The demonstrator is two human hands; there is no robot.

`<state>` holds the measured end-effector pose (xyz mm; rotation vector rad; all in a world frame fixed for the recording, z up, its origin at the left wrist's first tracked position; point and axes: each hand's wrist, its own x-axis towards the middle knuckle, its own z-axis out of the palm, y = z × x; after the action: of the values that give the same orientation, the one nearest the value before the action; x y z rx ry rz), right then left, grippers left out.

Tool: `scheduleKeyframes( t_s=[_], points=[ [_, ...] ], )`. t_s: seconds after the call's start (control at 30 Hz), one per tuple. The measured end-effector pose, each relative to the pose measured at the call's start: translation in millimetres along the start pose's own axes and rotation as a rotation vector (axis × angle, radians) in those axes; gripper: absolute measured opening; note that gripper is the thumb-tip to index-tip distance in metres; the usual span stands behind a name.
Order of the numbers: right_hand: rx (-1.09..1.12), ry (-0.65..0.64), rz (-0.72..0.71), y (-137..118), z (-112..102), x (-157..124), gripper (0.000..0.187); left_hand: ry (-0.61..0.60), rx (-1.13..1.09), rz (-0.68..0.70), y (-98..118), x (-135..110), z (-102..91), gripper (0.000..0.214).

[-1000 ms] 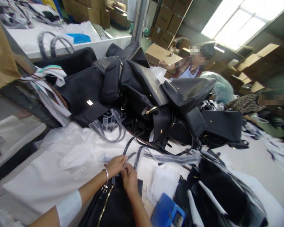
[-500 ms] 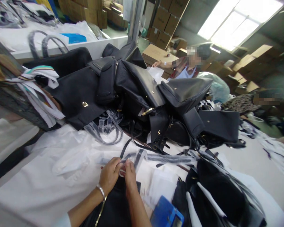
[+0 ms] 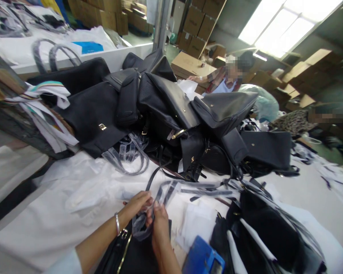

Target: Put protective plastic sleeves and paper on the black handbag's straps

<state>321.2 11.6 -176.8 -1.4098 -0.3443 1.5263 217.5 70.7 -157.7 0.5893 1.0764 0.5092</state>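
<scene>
Both hands work at a plastic-wrapped strap (image 3: 141, 229) just above a black bag (image 3: 141, 255) with a gold zip. My left hand (image 3: 139, 202), with a silver bracelet at its wrist, has its fingers curled against the strap. Thumb and fingers of my right hand (image 3: 160, 222) pinch the same strap, which loops down between the hands and runs up beyond them. The bag lies under my wrists, partly covered by my forearms. Exactly where the left fingertips grip is partly hidden.
Black handbags (image 3: 165, 101) are heaped across the back of the white-covered table (image 3: 42, 217). To the right lie white sheets (image 3: 196, 222), a blue box-like object (image 3: 201, 255) and another black bag (image 3: 271, 220). Two other people are farther off, among cardboard boxes (image 3: 194, 34).
My left hand has shifted slightly up and left and turned over. A loop of the wrapped strap now hangs below the hands, where a small ring-like curve showed before.
</scene>
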Motion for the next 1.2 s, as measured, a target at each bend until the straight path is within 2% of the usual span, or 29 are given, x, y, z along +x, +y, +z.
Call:
scheduleKeyframes(
  t_s=[0.13,0.3,0.4,0.53,0.7,0.83,0.97,1.1,1.2],
  points=[
    [-0.051,-0.088,-0.025,7.8,4.4,-17.6,0.041,-0.041,-0.03,-0.07,5.3,21.7,17.9,0.048],
    [-0.089,-0.07,-0.068,17.9,-2.5,-29.7,0.041,0.057,-0.1,0.03,-5.2,33.0,29.5,0.037],
    [-0.123,0.007,-0.065,21.1,-2.6,-28.5,0.044,0.098,-0.088,0.066,-10.3,27.9,33.5,0.037],
    [-0.187,0.089,-0.099,12.1,3.9,-27.1,0.043,0.147,-0.054,0.075,-14.7,18.6,37.2,0.04],
    [-0.237,0.114,-0.161,2.0,10.3,-25.5,0.043,0.175,-0.03,0.064,-17.3,5.3,40.4,0.041],
    [-0.287,0.065,-0.176,0.3,8.8,-19.5,0.042,0.167,-0.032,0.069,-14.0,-4.4,39.8,0.038],
    [-0.366,-0.022,-0.32,-3.7,2.5,-19.8,0.031,0.118,-0.039,0.141,4.3,0.6,33.1,0.033],
    [-0.461,-0.188,-0.312,0.1,-5.3,-22.9,0.019,0.039,-0.049,0.265,40.9,14.5,30.5,0.031],
    [-0.703,-0.094,-0.396,5.9,-10.0,-15.6,0.015,-0.125,-0.083,0.355,70.2,21.1,34.2,0.033]
  ],
)
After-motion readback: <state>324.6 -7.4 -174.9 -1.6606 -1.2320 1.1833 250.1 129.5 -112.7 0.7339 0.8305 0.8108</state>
